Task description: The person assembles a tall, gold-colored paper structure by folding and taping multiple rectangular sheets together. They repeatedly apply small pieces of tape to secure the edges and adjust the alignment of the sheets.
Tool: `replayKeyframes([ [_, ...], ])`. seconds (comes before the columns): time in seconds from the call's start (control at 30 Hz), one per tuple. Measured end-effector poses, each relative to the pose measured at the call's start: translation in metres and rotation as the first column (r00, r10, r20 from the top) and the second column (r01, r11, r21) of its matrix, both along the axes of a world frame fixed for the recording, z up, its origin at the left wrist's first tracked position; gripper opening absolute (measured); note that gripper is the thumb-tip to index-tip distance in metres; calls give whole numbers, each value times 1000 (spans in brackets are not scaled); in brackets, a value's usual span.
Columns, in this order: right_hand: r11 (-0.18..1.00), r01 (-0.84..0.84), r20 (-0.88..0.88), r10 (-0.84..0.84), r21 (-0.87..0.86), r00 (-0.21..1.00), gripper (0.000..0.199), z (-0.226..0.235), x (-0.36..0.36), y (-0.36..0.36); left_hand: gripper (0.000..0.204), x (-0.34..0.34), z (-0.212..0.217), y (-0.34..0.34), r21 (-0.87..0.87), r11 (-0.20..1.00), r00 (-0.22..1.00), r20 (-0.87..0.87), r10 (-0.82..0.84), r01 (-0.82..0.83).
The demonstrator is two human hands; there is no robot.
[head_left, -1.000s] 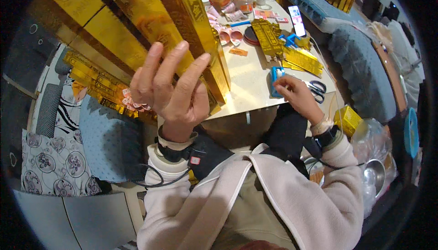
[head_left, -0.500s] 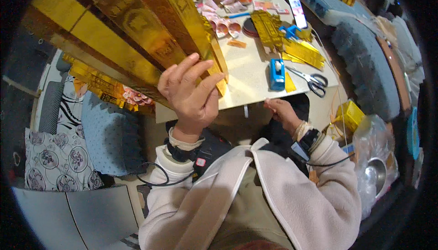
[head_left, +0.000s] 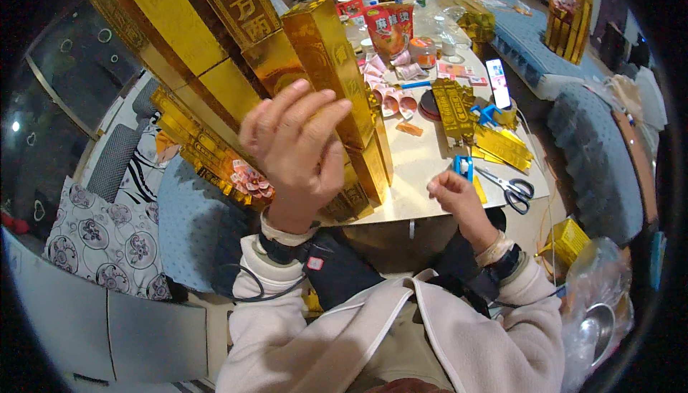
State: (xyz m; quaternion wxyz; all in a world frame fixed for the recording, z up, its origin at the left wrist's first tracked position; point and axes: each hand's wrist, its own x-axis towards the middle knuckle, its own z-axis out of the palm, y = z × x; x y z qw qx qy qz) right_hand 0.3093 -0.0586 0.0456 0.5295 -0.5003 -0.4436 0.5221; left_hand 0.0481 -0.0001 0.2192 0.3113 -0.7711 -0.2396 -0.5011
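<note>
My left hand [head_left: 297, 153] is raised with its fingers loosely stretched, in front of a tall tower of shiny gold foil boxes [head_left: 340, 77]. Whether its fingertips touch the foil is hard to tell. Over the table's front edge, my right hand [head_left: 464, 206] is closed, thumb and forefinger pinched together. Anything between those fingertips is too small to make out. Just behind that hand stands a blue tape dispenser [head_left: 462, 166], partly covered by it. Black-handled scissors [head_left: 514, 193] lie to its right, beside flat gold foil pieces [head_left: 504, 147].
Pink paper cups [head_left: 394, 101], a red food packet [head_left: 390, 31] and a phone [head_left: 497, 83] are on the white table [head_left: 423, 199]. A blue-covered seat [head_left: 602, 156] stands at right. A gold piece with pink flowers [head_left: 247, 178] is at left, near a patterned cushion [head_left: 97, 246].
My view has tipped up, showing more of the gold tower and the far table. My right hand has risen toward the tape dispenser. My left hand stays by the tower.
</note>
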Motion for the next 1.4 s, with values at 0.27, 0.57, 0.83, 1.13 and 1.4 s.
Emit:
replayKeyframes([
  [0.27,910,-9,-89,50,415,995,17,46,-16,59,45,12,29,4,131,982,990,6,139,-139],
  [0.57,830,22,-66,17,557,998,46,7,-67,76,41,12,-33,-3,-42,985,974,-157,162,-170],
  [0.83,817,69,21,-99,572,995,51,-3,-83,76,41,-1,-70,4,-86,954,926,-279,253,-286],
  [1.13,855,25,-58,6,518,998,50,-5,-93,58,44,-19,-74,-2,-18,949,914,-274,298,-315],
  [1.4,700,197,-50,-225,687,973,66,6,-109,59,40,-15,-33,-14,199,936,937,-141,320,-290],
])
